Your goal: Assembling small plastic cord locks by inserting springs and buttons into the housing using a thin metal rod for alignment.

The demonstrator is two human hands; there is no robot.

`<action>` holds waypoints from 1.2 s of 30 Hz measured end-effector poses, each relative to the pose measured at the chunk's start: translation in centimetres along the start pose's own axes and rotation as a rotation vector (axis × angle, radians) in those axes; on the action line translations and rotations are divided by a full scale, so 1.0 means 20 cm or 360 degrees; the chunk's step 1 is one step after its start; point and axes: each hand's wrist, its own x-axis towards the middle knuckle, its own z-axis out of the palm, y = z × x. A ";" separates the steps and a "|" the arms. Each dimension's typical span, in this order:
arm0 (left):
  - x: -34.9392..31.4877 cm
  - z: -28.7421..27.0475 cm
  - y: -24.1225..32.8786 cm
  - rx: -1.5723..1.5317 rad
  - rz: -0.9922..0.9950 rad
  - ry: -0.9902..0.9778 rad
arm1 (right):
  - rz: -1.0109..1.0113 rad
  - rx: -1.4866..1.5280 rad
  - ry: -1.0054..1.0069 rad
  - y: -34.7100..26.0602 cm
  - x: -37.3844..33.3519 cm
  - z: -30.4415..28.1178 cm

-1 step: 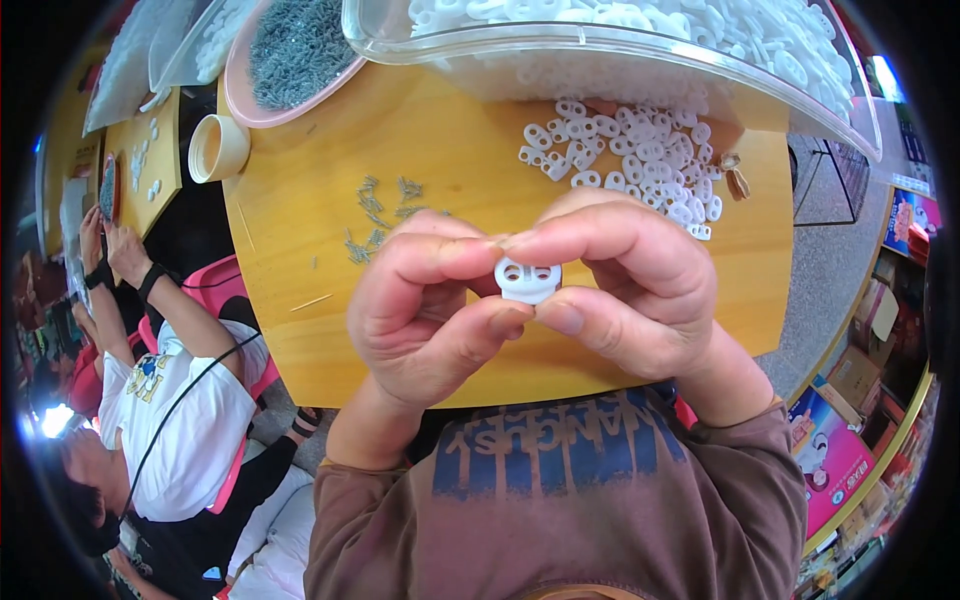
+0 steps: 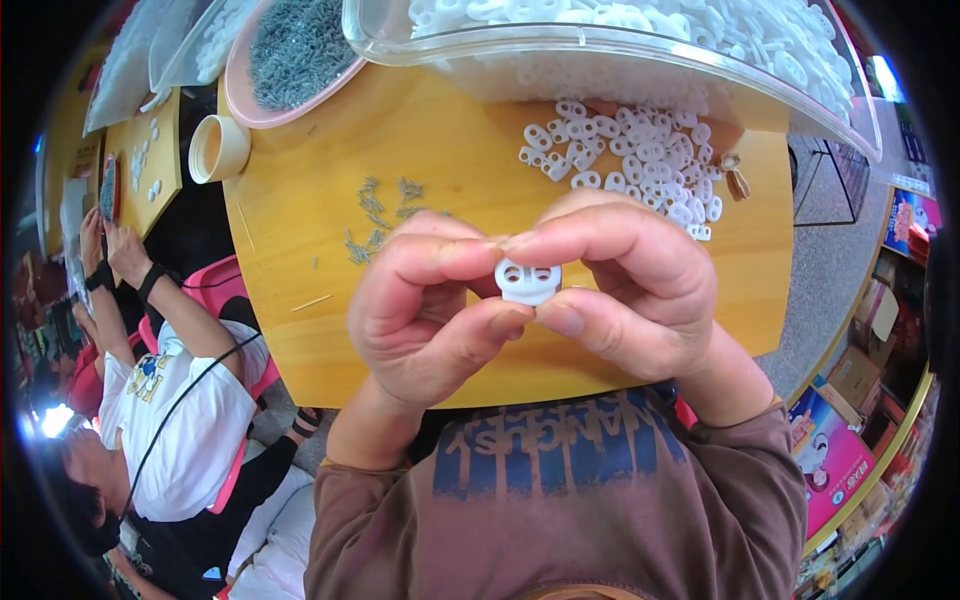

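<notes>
In front of my chest, above the near part of the table, a white plastic two-hole cord lock (image 2: 529,283) is held between both hands. My left hand (image 2: 420,305) pinches its left side with thumb and forefinger. My right hand (image 2: 640,285) grips the right side the same way, the two forefinger tips meeting over the top edge. Past my right hand lies a loose heap of white two-hole pieces (image 2: 655,165). Small grey metal springs (image 2: 372,205) are scattered on the wooden table (image 2: 440,130) beyond my left hand.
A clear bin (image 2: 600,40) full of white pieces stands at the far side. Left of it are a pink bowl (image 2: 237,85) of grey springs and a cream-coloured cup (image 2: 232,148). Toothpick-like sticks (image 2: 311,302) lie at left. Another person (image 2: 190,420) works at a table on the left.
</notes>
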 end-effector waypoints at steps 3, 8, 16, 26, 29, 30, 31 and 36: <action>0.00 0.00 0.00 0.0037 0.0055 -0.0015 | 0.0001 0.0018 -0.0028 0.00 0.00 0.00; 0.00 0.00 0.00 -0.0016 0.0019 0.0005 | 0.0011 0.0062 -0.0023 0.00 0.00 0.00; 0.01 0.00 -0.01 -0.0082 -0.0032 -0.0015 | 0.0069 0.0147 0.0034 0.01 -0.01 0.01; 0.00 -0.01 -0.02 -0.0095 -0.0064 -0.0047 | 0.0100 0.0153 0.0095 0.00 -0.01 0.02; 0.00 -0.01 -0.02 -0.0091 -0.0089 -0.0037 | 0.0067 0.0101 0.0093 0.01 -0.01 0.01; 0.00 -0.01 -0.02 -0.0091 -0.0089 -0.0039 | 0.0066 0.0100 0.0094 0.01 -0.01 0.01; 0.00 -0.01 -0.02 -0.0083 -0.0090 -0.0031 | 0.0068 0.0077 0.0080 0.01 -0.01 0.01; 0.00 -0.01 -0.02 -0.0071 -0.0068 -0.0038 | 0.0064 0.0032 0.0077 0.00 0.00 0.01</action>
